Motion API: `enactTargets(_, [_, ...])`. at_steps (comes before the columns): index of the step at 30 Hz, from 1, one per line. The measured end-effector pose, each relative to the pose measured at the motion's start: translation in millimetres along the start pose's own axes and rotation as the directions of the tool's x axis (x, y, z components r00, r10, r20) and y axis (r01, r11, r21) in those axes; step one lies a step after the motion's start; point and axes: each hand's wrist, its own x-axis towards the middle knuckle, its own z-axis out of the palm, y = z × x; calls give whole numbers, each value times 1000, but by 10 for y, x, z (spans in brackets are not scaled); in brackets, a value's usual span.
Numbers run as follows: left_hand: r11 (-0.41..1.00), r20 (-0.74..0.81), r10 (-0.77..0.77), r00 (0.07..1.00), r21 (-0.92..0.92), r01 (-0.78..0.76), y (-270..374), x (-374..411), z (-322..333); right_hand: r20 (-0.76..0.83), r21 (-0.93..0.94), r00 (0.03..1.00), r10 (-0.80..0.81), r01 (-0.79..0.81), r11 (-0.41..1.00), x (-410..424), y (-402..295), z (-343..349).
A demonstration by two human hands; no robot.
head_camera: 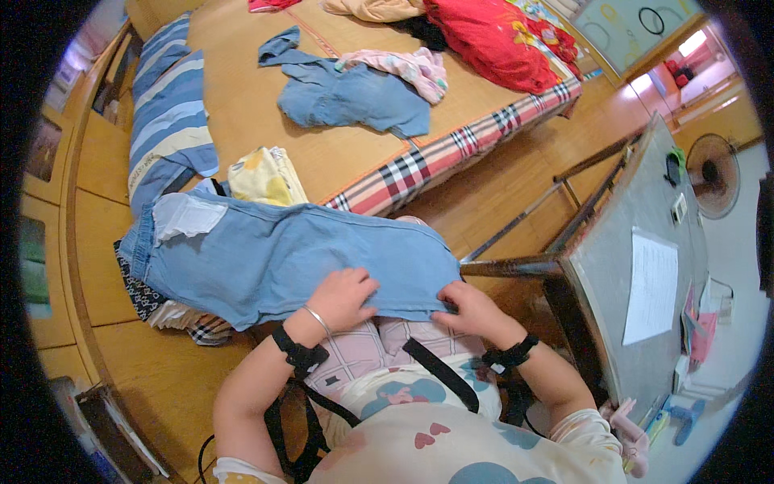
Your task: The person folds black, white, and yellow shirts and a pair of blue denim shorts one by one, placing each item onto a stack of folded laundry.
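A pair of light blue denim trousers (290, 254) lies folded lengthwise across my lap, its elastic waistband at the left and a white pocket lining (188, 216) showing near it. My left hand (341, 299) rests on the lower edge of the denim, fingers slightly bent and apart. At the hem on the right is my right hand (468, 307), its thumb and fingers at the cloth's corner; whether they pinch it cannot be told. Beyond the lap, more blue denim clothing (357, 100) and a pink patterned garment (417, 69) lie crumpled on the bed mat.
Left of the lap, a stack of folded clothes (181, 317) sits beneath the waistband. A folded yellow cloth (263, 178) and a striped blue pillow (172, 115) lie on the bed (242, 115). A grey table (604, 284) with a paper sheet (652, 284) stands at the right, near a fan (713, 175).
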Motion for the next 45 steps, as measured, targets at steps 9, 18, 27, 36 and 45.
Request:
enactTargets(9, [995, -70, -27, 997, 97, 34, 132, -82, 580, -24, -203, 993, -116, 109, 973, -205, -230, 136])
enactTargets(18, [999, -327, -49, 944, -15, 46, 297, -58, 437, -189, -215, 981, -37, -5, 977, -103, 36, 162])
enactTargets(27, [997, -330, 30, 943, -59, -52, 520, 161, 355, -316, -315, 949, -13, -92, 945, -216, -81, -283])
enactTargets(36, [999, -240, 34, 970, 6, -34, 486, 6, 669, -316, -193, 914, 255, -325, 926, -399, 152, 79])
enactTargets(45, [985, -169, 166, 971, -21, -172, 659, 119, 681, -470, -468, 746, -471, 242, 850, 350, -465, -279])
